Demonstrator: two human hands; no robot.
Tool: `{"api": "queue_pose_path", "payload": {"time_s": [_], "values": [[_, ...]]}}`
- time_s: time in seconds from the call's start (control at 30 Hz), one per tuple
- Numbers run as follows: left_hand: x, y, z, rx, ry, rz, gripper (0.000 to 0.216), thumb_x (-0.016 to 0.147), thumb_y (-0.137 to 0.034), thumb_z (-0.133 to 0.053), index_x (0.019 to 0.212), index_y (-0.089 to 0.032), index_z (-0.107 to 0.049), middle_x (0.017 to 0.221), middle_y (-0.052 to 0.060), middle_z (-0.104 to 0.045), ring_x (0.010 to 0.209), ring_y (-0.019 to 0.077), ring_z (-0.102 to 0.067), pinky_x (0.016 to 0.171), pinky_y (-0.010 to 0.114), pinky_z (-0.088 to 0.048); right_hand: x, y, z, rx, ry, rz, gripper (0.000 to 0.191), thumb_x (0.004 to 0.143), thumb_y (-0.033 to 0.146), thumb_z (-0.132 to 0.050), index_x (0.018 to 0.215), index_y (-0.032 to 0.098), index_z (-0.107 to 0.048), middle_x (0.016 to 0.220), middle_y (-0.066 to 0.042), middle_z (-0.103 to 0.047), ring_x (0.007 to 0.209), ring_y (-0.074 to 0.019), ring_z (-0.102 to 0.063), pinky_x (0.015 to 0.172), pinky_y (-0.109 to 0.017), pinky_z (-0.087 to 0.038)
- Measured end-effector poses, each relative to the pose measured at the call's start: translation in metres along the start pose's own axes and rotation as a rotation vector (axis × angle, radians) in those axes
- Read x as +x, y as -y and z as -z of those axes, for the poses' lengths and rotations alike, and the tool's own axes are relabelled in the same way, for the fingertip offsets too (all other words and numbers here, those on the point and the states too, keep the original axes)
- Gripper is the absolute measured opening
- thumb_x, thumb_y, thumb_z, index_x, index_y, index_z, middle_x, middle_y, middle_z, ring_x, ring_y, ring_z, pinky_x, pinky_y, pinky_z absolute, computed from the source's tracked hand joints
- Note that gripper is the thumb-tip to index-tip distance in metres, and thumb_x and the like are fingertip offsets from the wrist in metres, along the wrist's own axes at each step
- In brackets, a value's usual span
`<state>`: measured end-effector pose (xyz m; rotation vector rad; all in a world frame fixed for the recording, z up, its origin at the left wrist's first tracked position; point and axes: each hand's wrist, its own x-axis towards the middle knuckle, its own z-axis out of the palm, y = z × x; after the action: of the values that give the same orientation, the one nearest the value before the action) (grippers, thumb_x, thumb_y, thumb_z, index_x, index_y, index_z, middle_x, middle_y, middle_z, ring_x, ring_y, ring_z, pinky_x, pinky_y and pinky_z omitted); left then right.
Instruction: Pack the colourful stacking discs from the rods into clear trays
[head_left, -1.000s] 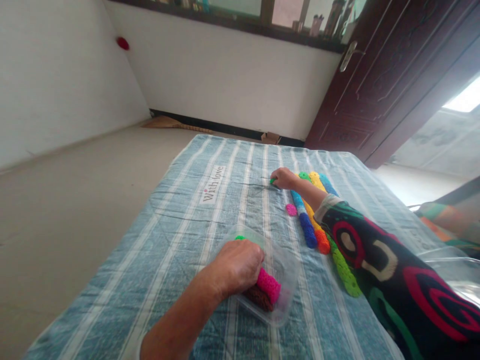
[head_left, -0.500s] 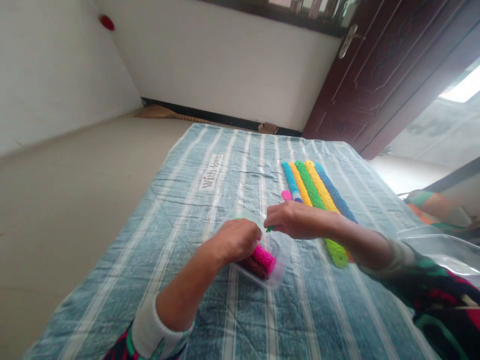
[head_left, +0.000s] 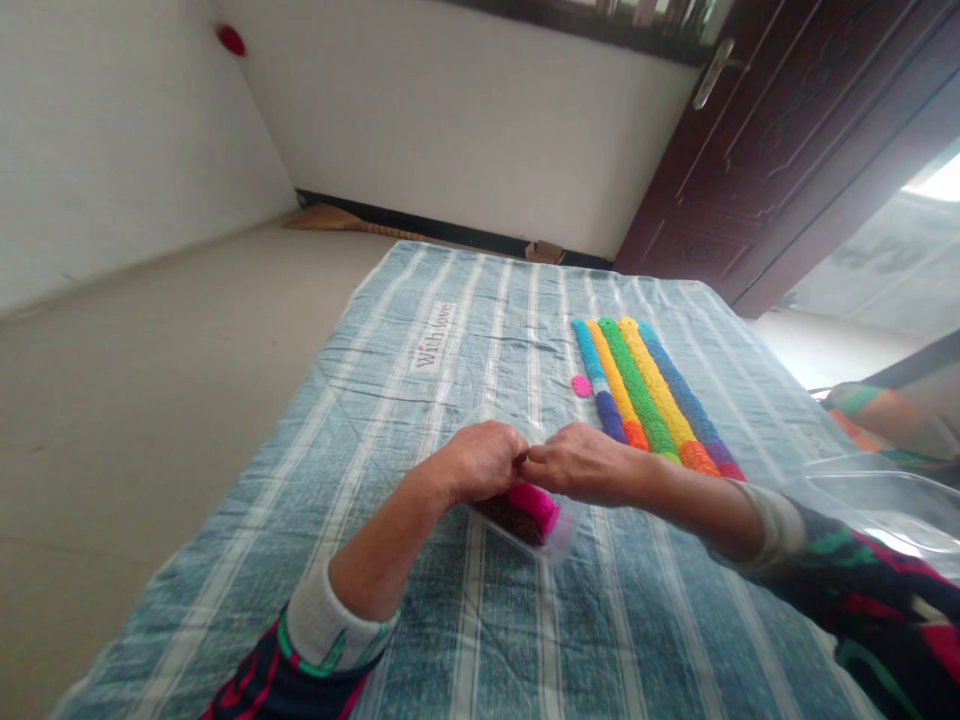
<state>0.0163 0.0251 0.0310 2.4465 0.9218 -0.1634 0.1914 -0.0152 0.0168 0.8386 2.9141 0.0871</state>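
My left hand (head_left: 487, 460) is closed over the near left part of a small clear plastic box (head_left: 559, 545); whatever its fingertips grip is hidden. My right hand (head_left: 581, 465) pinches with its fingertips touching the left ones just above the box, and what lies between them does not show. Inside the box lies a pink row of small stacked discs (head_left: 536, 507), with a dark brown row (head_left: 514, 522) on its near side. A single pink disc (head_left: 581, 387) rests on the cloth beyond the right hand.
Several long colored rows of stacked discs (head_left: 637, 385) lie side by side, partly behind my right forearm. A larger clear container (head_left: 885, 500) stands at the right edge. The striped cloth (head_left: 375, 440) covers the table; a door (head_left: 765, 150) stands behind.
My right hand has moved slightly down and left until its fingertips meet my left hand's. The small green piece seen under its fingers is now out of sight. The view has shifted slightly.
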Motion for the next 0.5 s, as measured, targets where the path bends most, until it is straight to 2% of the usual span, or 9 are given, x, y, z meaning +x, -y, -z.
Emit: {"api": "queue_pose_path", "payload": {"time_s": [0.27,0.5], "values": [[0.001,-0.001,0.0,0.021,-0.013,0.001,0.01,0.074,-0.018,-0.058,0.069,-0.019,-0.067,0.068,0.003,-0.068,0.066,0.0159,-0.061,0.058,0.024,-0.038,0.0,-0.001,-0.008,0.058,-0.055,-0.032,0.023,0.096,0.01,-0.032,0.091,0.015,-0.054,0.068,0.002,-0.054,0.045,-0.0069,-0.029,0.045,-0.028,-0.015],[0.002,0.001,-0.002,0.048,-0.012,-0.002,0.012,0.078,-0.022,-0.055,0.079,-0.018,-0.067,0.077,0.006,-0.071,0.072,0.0186,-0.063,0.06,0.025,-0.039,-0.001,-0.003,-0.012,0.08,-0.06,-0.073,0.023,0.091,0.007,-0.035,0.095,0.016,-0.057,0.079,-0.002,-0.062,0.048,-0.0081,-0.035,0.045,-0.029,-0.017]]}}
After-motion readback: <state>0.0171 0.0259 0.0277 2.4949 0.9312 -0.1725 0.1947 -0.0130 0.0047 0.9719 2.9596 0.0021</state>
